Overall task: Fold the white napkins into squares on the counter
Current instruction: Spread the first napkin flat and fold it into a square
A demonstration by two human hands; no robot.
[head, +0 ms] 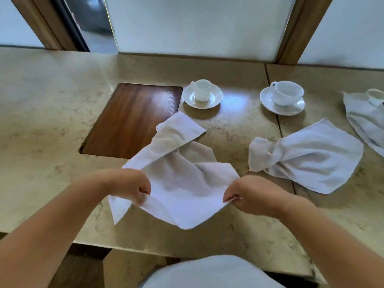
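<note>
A crumpled white napkin [178,179] lies in the middle of the beige stone counter [52,121], its far end twisted and reaching toward the wooden inset. My left hand [131,187] pinches its near left edge. My right hand [247,196] pinches its near right corner. Between the hands the cloth sags in a loose fold. A second white napkin [311,159], bunched at its left end, lies to the right. A third napkin [365,121] lies at the far right edge, partly out of view.
A dark wooden inset [133,121] sits in the counter at left centre. A small white cup on a saucer [202,94] and a wider cup on a saucer [284,98] stand behind the napkins. A wall and wooden frames close the back. The counter's front edge runs just below my forearms.
</note>
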